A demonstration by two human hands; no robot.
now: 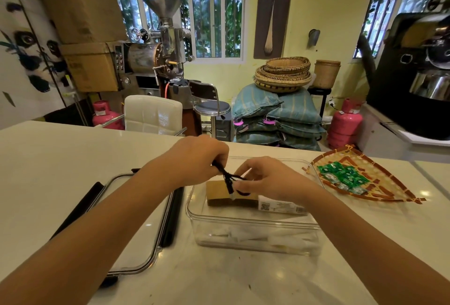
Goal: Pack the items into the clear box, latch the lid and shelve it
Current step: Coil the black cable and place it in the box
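The clear box (pixel 253 234) stands open on the white counter in front of me. Inside it lies a brown cardboard package (pixel 219 194) with a white label, and white packets rest on the bottom. Above the box both hands hold a black cord (pixel 227 178). My left hand (pixel 197 158) grips its upper end in a fist. My right hand (pixel 267 179) pinches its lower loops just over the package. The box's lid (pixel 136 226), clear with black latches, lies flat to the left of the box.
A woven fan-shaped tray (pixel 379 183) with several green packets (pixel 343 175) sits at the right of the counter. Beyond the far counter edge are a white chair (pixel 153 114), a stool, stacked sacks and pink gas cylinders.
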